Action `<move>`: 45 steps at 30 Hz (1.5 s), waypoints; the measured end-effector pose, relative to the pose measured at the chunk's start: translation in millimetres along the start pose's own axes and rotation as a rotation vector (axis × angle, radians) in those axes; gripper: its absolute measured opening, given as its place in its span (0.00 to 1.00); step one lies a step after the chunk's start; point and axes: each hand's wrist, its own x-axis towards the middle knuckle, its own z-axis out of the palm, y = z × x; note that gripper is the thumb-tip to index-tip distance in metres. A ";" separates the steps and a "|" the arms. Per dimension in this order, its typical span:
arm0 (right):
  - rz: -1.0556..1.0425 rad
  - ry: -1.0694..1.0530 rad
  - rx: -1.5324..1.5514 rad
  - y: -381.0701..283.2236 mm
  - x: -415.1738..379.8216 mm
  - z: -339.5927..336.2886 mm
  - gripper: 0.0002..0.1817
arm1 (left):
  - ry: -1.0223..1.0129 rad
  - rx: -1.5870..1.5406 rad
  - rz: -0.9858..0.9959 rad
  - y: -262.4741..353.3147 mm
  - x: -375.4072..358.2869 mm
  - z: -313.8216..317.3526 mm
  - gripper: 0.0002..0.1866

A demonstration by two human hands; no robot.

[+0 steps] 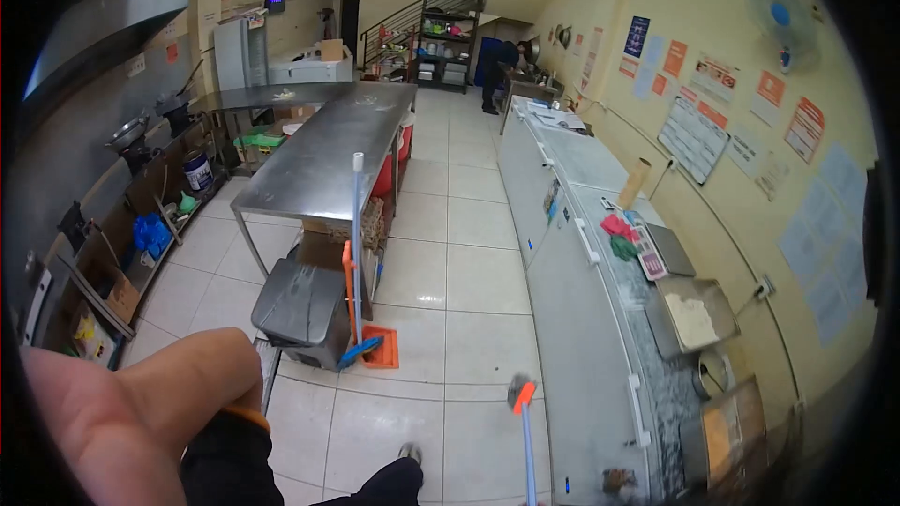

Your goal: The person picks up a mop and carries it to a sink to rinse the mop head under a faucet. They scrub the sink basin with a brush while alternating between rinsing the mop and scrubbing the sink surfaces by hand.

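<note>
My left arm is bent up close to the camera, its elbow below a black sleeve with an orange hem (246, 415). The near part of my left hand (89, 422) fills the lower left corner, and its fingers lie outside the picture. My right hand is out of view. On the floor tiles at lower right is a broom (525, 397) with an orange head and grey bristles; its pale blue handle runs off the bottom edge. My shoe (410, 453) is on the tiles to the left of it.
A steel table (319, 164) stands ahead left, with a grey lidded bin (298, 309), an orange dustpan (382, 349) and a blue-bristled broom (357, 253) at its end. White chest freezers (562, 225) line the right wall, holding trays. A person (497, 70) bends over a far counter.
</note>
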 end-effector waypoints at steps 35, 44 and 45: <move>-0.190 -0.650 -0.190 -1195.3 793.8 23.9 0.21 | 0.767 -0.787 -3.149 -398.1 -1212.7 663.6 0.25; -0.316 -1.048 -0.837 -1488.3 892.8 -55.2 0.26 | 1.408 -0.600 -3.013 -622.6 -1475.7 797.7 0.19; -0.270 -1.016 -0.890 -1521.8 910.6 -54.5 0.19 | 1.433 -0.581 -3.005 -642.2 -1510.0 811.0 0.19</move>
